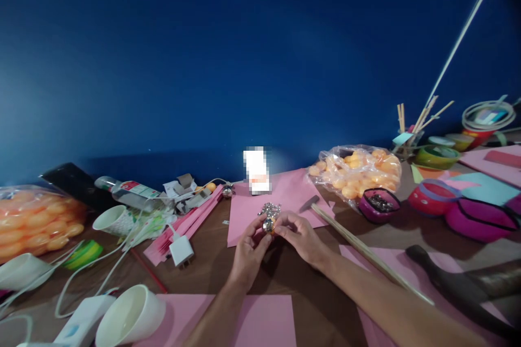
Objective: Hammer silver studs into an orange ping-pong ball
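Left hand [247,252]: fingers clamped on shiny ball [268,225] | Right hand [303,236]: fingertips closed on its right side | Ball: above pink sheet's [241,225] near edge | Metal bits [269,209]: piled just beyond, on sheet

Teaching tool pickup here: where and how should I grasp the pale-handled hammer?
Probably the near half of the hammer handle, from above with the right hand, once free of the shiny ball: the handle lies long and slim, head at the far end.
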A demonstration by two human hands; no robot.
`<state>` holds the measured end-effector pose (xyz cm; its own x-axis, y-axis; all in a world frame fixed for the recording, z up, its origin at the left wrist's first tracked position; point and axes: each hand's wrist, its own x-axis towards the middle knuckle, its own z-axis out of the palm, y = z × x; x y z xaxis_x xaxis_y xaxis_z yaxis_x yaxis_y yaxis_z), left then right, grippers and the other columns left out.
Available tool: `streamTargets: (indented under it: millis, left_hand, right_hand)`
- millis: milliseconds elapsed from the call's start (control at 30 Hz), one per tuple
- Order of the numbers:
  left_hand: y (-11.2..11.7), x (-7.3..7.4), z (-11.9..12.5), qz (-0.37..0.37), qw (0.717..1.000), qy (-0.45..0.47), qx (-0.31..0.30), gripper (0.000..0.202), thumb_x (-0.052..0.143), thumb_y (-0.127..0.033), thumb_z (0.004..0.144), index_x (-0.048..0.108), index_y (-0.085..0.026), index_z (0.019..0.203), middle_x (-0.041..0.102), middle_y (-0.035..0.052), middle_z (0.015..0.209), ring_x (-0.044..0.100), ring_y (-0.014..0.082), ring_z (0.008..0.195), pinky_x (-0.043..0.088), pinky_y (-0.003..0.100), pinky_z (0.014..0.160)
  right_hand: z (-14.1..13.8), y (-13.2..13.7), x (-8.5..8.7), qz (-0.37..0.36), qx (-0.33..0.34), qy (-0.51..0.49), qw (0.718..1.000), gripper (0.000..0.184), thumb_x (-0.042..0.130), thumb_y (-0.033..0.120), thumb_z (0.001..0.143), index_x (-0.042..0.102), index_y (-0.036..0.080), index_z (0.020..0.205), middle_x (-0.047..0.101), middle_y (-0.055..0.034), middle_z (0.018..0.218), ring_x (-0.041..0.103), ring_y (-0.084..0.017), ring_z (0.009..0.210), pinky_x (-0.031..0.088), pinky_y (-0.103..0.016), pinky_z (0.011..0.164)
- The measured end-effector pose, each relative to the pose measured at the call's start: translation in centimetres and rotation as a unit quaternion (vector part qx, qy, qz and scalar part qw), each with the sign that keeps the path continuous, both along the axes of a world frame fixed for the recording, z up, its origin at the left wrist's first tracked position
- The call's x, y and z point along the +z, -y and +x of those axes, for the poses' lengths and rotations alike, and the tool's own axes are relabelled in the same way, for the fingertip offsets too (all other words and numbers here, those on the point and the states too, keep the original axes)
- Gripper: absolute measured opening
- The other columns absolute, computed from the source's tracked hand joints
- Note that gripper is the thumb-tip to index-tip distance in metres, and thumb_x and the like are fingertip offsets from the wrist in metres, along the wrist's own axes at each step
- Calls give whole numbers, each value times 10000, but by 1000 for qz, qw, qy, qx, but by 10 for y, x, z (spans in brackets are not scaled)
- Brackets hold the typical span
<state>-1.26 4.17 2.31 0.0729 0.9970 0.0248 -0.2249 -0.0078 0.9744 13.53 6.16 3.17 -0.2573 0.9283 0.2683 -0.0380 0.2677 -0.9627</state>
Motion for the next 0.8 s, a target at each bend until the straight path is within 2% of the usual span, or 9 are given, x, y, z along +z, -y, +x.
streamTargets:
  millis: [167,400,800]
  left_hand:
    - [-1,-3,-1,2,1000,-7,17,426,603,-260,705,503,-196,1114,603,65,1064,575,183,942,442,328,866]
    - [0,2,2,-3,1000,-2,23,427,613,-270,694,515,-200,1104,597,69,1086,571,189,944,445,326,855]
    - [-1,-1,1,2,1000,3,23,420,617,-250,689,517,-207,1095,589,67,1107,558,203,988,411,358,900]
  right_hand:
    - [-1,1,2,-12,14,-11,1000,112,537,267,767,568,163,739,570,-27,866,542,-135,785,429,-247,732]
    - [1,2,3,-31,22,-2,999,141,536,293,767,567,160,734,559,-46,968,549,-143,827,432,-252,757]
    - [0,1,3,-29,20,3,999,127,531,277,768,567,162,729,562,-41,954,545,-139,818,433,-255,760]
